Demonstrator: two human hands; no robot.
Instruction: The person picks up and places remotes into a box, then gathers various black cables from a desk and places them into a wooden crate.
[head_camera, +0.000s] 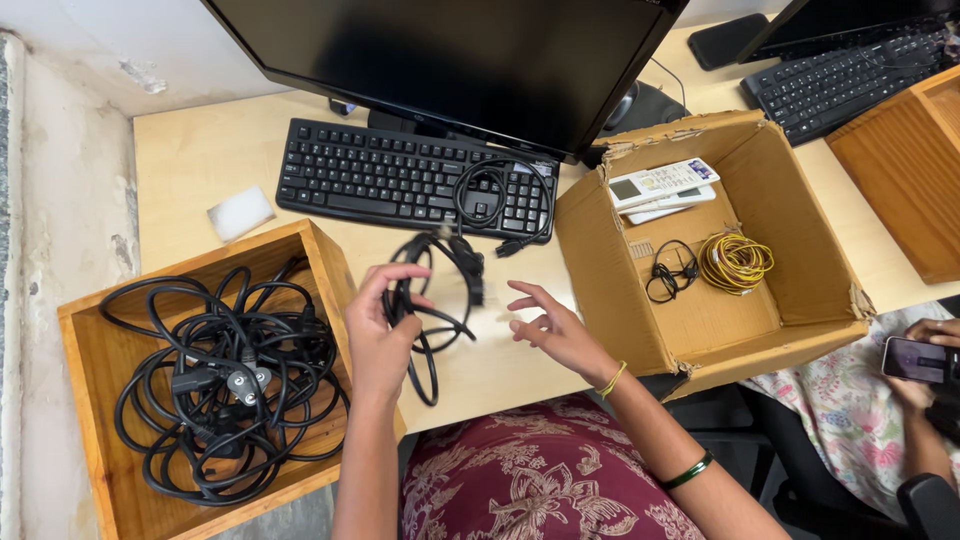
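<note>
Left hand (378, 335) grips a looped black power cable (440, 290); right hand (548, 325), at three o'clock, spread and empty. The dangling loop could snag the black keyboard (400, 175) at twelve.

Office: monitor (450, 60) on pale desk (200, 150), keyboard (400, 178) below it, second keyboard (850, 80) to its right

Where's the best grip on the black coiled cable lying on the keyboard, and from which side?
Probably the bundled loops of the coiled cable, pinched across the strands from above. It lies flat on the keyboard, so a top-down pinch can gather every turn. Its plug end trails off the keyboard's near edge; gripping there alone would likely let the coil unravel.
</note>
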